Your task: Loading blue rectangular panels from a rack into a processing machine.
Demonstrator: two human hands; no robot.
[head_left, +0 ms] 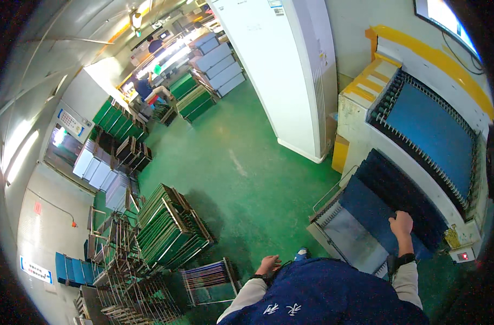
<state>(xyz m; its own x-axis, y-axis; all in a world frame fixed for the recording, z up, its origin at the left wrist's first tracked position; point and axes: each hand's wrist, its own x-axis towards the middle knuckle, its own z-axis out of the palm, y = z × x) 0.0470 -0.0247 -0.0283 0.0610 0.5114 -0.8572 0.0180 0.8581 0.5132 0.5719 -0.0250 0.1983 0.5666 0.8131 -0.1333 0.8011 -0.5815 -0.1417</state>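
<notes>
My right hand point(402, 224) is closed at the edge of a dark blue panel point(369, 214), one of several thin sheets leaning in a slotted rack point(333, 238). Behind it, more dark panels point(390, 176) stand close together against the white machine. Bare pale metal shows in the rack beside the front panel. My left hand point(268, 264) hangs by my body on the left, its fingers loosely bent and nothing visible in them. The nearest thing to it is a low wire rack point(210, 281) on the floor.
At the right, a white machine point(355, 116) carries a blue sheet point(431, 127) on a bed of rollers. A tall white cabinet point(279, 65) stands ahead. Racks of green boards point(168, 230) fill the left floor; people point(144, 86) sit at a lit bench far back.
</notes>
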